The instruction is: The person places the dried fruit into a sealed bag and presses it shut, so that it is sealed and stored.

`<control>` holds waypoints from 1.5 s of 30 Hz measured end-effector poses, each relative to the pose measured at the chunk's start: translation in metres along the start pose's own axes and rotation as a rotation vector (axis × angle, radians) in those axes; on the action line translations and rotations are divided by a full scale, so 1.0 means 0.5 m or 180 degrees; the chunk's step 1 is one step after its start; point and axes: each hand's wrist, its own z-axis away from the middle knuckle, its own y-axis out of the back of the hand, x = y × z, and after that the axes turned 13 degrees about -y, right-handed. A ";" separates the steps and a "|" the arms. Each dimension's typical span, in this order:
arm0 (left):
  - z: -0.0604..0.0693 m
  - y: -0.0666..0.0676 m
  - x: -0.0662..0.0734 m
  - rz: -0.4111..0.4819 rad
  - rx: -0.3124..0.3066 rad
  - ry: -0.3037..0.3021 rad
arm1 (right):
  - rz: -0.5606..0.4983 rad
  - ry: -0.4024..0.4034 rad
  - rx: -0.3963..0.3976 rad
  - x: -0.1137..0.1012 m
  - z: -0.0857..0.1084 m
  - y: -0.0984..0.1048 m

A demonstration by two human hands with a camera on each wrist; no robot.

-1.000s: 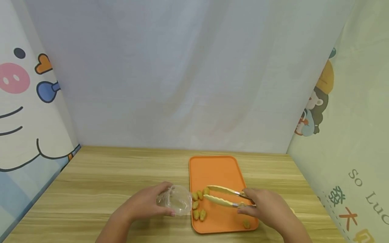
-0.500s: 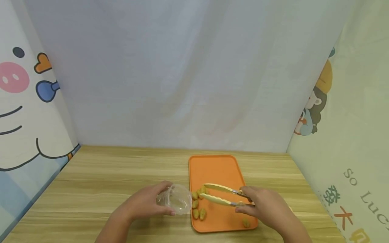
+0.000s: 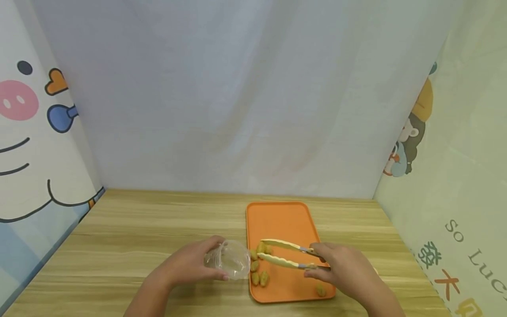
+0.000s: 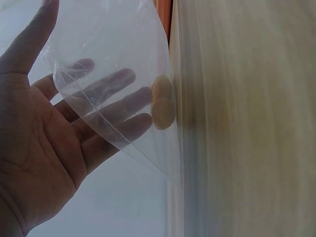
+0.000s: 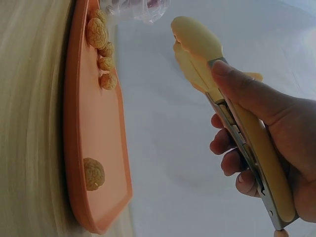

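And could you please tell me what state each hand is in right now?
Left hand: holding a clear plastic bag.
Right hand: holding the yellow tongs, which are open.

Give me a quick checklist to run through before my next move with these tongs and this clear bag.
1. Right hand gripping the tongs: ok.
2. Left hand holding the clear bag: ok.
3. Bag opening turned toward the orange tray: ok, by the head view.
4. Tray flat on the table: ok.
5. A nut-like piece firmly between the tongs: cannot tell; the head view shows one at the tips, but the right wrist view shows none between them.
6. Tray free of nut-like pieces: not ok; several lie by its left edge, one near the right corner.
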 end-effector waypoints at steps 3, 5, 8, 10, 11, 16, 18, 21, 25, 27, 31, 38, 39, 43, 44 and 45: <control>-0.001 -0.001 0.000 0.0005 -0.0002 -0.0004 | 0.0011 0.0040 0.0055 -0.002 0.000 -0.001; -0.001 -0.001 0.000 0.0001 -0.0004 -0.0006 | 0.0032 0.0061 0.0091 -0.003 0.000 -0.003; -0.001 -0.001 -0.001 0.0004 -0.0001 -0.0009 | 0.0074 0.0111 0.0170 -0.004 -0.002 -0.006; -0.001 -0.002 -0.002 0.0000 0.0005 -0.0012 | 0.0094 0.0159 0.0226 -0.005 -0.003 -0.009; -0.001 -0.002 -0.002 0.0003 0.0009 -0.0014 | 0.0099 0.0188 0.0260 -0.005 -0.003 -0.010; -0.001 -0.004 -0.004 -0.0022 0.0015 -0.0031 | 0.0135 0.0284 0.0384 -0.009 -0.005 -0.016; -0.001 -0.005 -0.005 -0.0031 0.0020 -0.0040 | 0.0140 0.0314 0.0418 -0.011 -0.006 -0.018; -0.001 -0.005 -0.004 -0.0047 0.0026 -0.0041 | 0.0128 0.0364 0.0441 -0.014 -0.007 -0.023; -0.001 -0.004 -0.004 -0.0061 0.0021 -0.0024 | 0.0108 0.0420 0.0447 -0.018 -0.008 -0.029; -0.001 -0.003 -0.004 -0.0049 0.0006 -0.0008 | 0.0098 0.0437 0.0442 -0.020 -0.009 -0.030; -0.001 -0.002 -0.003 -0.0033 -0.0035 0.0023 | 0.0057 0.0487 0.0423 -0.025 -0.010 -0.031; -0.001 0.001 0.000 -0.0014 -0.0052 0.0053 | 0.0070 0.0533 0.0461 -0.028 -0.012 -0.043; -0.001 0.001 0.000 -0.0011 -0.0055 0.0055 | 0.0079 0.0537 0.0469 -0.028 -0.013 -0.046; -0.001 0.002 0.001 0.0017 -0.0068 0.0062 | 0.0098 0.0605 0.0533 -0.033 -0.015 -0.057; -0.002 0.002 0.001 0.0021 -0.0071 0.0061 | 0.0103 0.0603 0.0533 -0.034 -0.016 -0.059; -0.002 0.002 0.001 0.0024 -0.0070 0.0059 | 0.0113 0.0609 0.0533 -0.035 -0.016 -0.061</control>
